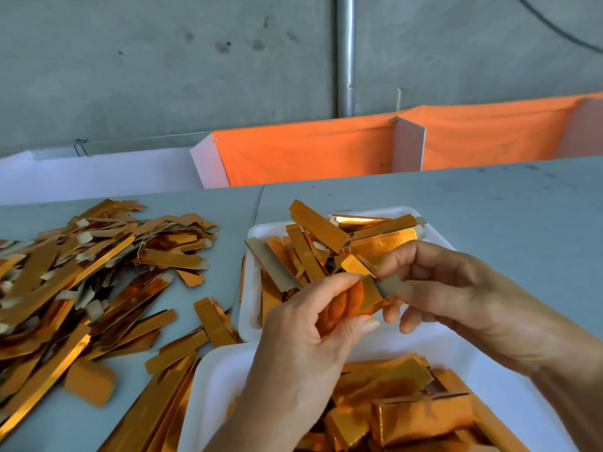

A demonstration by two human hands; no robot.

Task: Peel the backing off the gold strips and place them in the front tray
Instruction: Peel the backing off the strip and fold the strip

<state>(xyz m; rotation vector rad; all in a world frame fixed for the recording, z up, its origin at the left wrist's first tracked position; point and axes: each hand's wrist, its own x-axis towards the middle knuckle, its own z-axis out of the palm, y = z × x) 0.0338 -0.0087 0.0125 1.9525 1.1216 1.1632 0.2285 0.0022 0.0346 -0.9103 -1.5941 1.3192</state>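
Observation:
Both my hands hold one gold strip (367,288) above the gap between two white trays. My left hand (313,334) pinches its gold body between thumb and fingers. My right hand (434,288) pinches the strip's grey-brown backing end (390,286), which is lifted off the gold. The near white tray (215,386) lies under my wrists and holds folded gold pieces (421,415). The far white tray (249,308) holds several gold strips (318,228) piled loosely.
A large heap of gold strips and paper scraps (81,272) covers the grey table (505,223) on the left. Behind the table stand orange fabric bins (306,151) with white dividers, a concrete wall and a metal pipe (346,53).

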